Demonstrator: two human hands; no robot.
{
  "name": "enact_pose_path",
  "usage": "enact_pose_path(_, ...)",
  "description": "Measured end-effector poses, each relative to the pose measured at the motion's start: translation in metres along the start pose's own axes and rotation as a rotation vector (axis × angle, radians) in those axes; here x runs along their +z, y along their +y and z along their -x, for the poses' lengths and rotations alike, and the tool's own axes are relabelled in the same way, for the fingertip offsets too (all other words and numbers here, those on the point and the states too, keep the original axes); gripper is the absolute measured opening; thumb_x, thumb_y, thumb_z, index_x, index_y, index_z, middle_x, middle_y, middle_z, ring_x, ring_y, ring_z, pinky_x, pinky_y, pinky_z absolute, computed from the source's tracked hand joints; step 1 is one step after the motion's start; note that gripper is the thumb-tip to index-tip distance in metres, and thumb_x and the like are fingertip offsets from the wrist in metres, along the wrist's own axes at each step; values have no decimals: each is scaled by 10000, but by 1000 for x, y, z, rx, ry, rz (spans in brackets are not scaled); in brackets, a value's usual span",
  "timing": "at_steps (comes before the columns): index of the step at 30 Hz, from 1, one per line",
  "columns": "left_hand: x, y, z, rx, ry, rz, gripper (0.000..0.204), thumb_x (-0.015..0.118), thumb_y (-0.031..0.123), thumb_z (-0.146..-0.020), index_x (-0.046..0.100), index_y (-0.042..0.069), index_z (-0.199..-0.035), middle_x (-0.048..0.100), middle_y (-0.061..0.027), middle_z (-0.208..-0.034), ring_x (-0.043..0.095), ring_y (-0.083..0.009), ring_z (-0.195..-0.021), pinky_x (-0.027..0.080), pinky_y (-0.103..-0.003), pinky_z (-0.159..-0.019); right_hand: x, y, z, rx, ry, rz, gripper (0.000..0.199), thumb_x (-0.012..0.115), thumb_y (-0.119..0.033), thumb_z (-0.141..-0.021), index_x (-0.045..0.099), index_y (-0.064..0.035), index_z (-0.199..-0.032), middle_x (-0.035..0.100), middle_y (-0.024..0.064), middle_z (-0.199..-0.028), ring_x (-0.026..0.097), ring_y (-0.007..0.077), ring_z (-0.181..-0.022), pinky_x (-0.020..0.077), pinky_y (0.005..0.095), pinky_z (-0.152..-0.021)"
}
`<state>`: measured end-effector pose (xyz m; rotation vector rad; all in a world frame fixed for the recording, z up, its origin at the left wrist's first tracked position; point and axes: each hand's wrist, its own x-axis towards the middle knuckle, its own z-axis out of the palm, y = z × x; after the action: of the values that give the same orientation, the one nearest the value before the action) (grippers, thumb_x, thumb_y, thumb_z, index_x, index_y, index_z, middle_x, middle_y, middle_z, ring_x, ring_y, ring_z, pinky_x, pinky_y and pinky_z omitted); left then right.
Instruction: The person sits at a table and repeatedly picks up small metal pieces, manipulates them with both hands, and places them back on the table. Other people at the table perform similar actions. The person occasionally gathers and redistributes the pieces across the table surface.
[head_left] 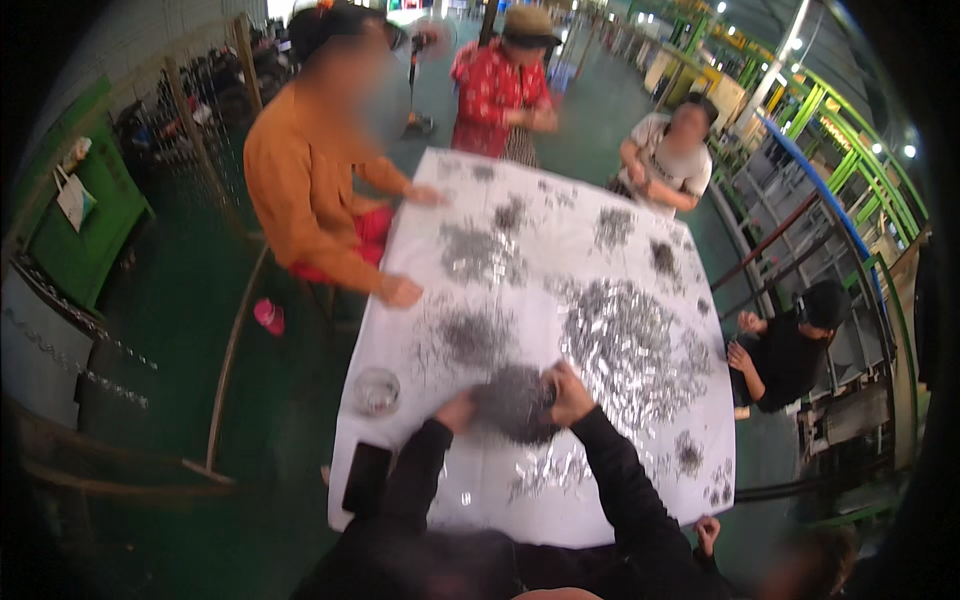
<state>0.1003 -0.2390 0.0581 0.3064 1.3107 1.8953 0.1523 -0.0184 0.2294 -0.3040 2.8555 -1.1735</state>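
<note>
Near the front of the white table [385, 335], a dark grey, round, bowl-like thing [513, 403] sits between my hands. Motion blurs it, and I cannot tell whether it is a bowl of small metal pieces or a bundle of them. My right hand [570, 394] is closed on its right edge, thumb and fingers bent around it. On the opposite side, my left hand [457, 411] grips it, its fingers blurred and partly hidden. Flat shiny metal pieces [630, 345] lie spread just beyond my right hand. A heap of thin dark pieces [470, 338] lies beyond the round thing.
A clear round container [377, 391] and a black phone [367, 478] lie left of my left arm. A person in orange [310, 180] reaches over the left edge. People stand at the far side and right. More small metal piles [613, 227] dot the table.
</note>
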Motion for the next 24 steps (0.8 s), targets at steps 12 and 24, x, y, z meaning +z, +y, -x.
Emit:
enact_pose_path(12,-23,2,7,-189,212,-24,351,609,-59,-789,617,31,-1128,631,-99,-1068,648,-201,-881,551,-315,-720,-41,-7,-8,-29,-17,81,565,818,17,-433,481,-35,-883,429,82,-959,492,259,-865,461,352,-796)
enact_pose_path(24,22,58,-66,23,27,-33,604,623,438,-868,484,67,-1324,497,-176,-1322,509,-306,-1168,481,-403,-916,-176,-93,-18,-125,-119,162,560,746,51,-408,476,-59,-886,480,78,-1041,486,235,-1023,355,306,-962)
